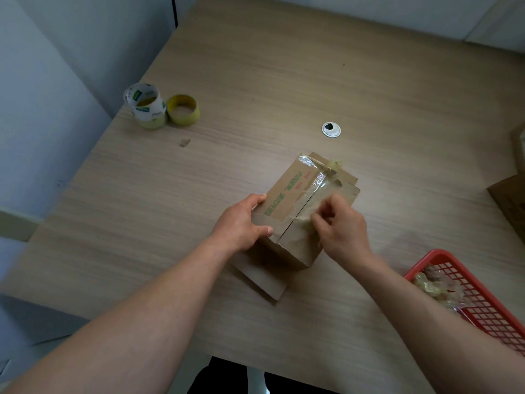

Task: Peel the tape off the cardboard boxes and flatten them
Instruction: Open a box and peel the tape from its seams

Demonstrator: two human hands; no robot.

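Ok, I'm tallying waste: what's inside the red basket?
Crumpled wads of yellowish tape lie in the red basket; it runs off the frame edge, so the rest cannot be seen.

Matt brown cardboard box (287, 206) under glossy clear tape (315, 180); matt wood-grain table (255, 81); red plastic mesh basket (483, 314); shiny metal grommet (331, 129).

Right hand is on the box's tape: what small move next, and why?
Probably pull the tape away along the seam: the right hand pinches its near end, the left hand braces the cardboard box, and the far part is stuck down.
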